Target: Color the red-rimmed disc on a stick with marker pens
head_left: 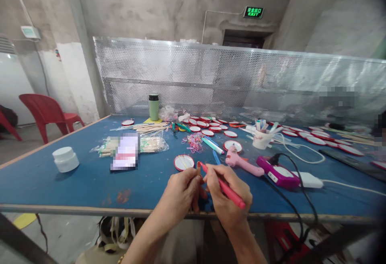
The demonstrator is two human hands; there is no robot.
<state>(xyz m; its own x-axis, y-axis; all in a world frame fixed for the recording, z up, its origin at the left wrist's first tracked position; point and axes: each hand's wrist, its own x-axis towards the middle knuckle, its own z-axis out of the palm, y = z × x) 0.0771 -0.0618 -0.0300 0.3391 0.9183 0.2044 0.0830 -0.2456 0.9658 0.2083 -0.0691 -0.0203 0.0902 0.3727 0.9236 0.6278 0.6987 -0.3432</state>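
My left hand (183, 189) is closed around a small wooden stick (198, 170) held upright at the near table edge. My right hand (227, 195) grips a red marker pen (224, 187) with its tip against the top of that stick. Just beyond my hands lies a round red-rimmed white disc (183, 162) with yellow bands on it. A pink glue gun (241, 161) lies to the right of the disc on the blue table (75, 175).
Many red-rimmed discs (208, 126), a bag of wooden sticks (150, 144), coloured rubber bands (194, 140), a cup of pens (261, 135), a green flask (153, 107), a white jar (65, 158), a phone (126, 151), a purple device (277, 171) with cables. Red chair (48, 113) left; mesh panel behind.
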